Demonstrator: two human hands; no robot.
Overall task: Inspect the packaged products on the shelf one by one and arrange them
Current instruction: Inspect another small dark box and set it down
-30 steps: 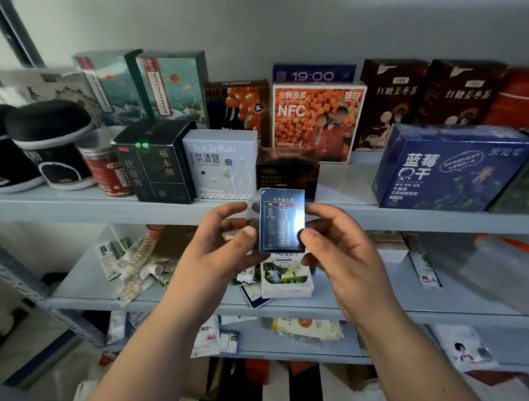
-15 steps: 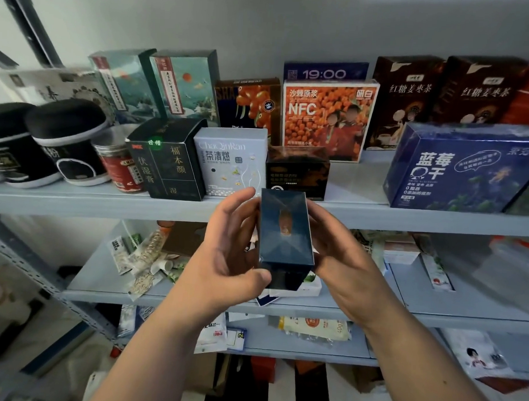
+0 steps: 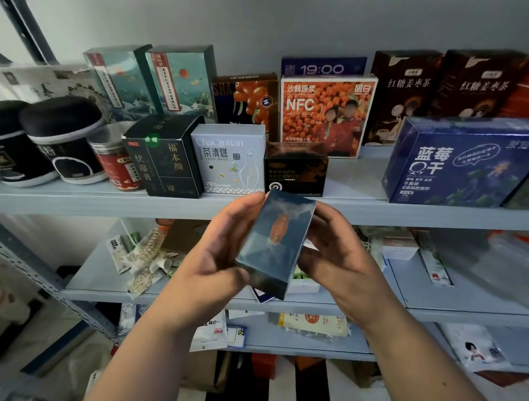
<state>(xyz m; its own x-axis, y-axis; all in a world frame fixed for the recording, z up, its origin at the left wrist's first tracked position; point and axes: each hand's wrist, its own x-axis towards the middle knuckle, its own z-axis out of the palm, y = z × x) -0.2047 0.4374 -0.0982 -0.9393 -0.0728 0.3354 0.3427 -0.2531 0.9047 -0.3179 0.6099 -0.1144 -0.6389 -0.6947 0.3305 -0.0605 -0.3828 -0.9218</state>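
Note:
A small dark blue box (image 3: 275, 241) with an orange figure on its face is held tilted in front of the upper shelf (image 3: 406, 212). My left hand (image 3: 216, 258) grips its left side, thumb curled under the lower end. My right hand (image 3: 339, 260) cups the right side with curled fingers. Behind it, on the shelf, stand a small black box (image 3: 295, 171), a pale grey box (image 3: 228, 158) and a dark green box (image 3: 166, 156).
The upper shelf also carries black-lidded tubs (image 3: 61, 139), a red jar (image 3: 119, 162), an orange NFC box (image 3: 326, 112), brown boxes (image 3: 402, 94) and a large blue box (image 3: 462, 162). A gap lies between the black box and the blue box. Loose sachets (image 3: 141, 256) litter the lower shelf.
The box has been turned in my hands: its printed label side faced me a second ago, now the face with the orange figure shows and the box leans to the right.

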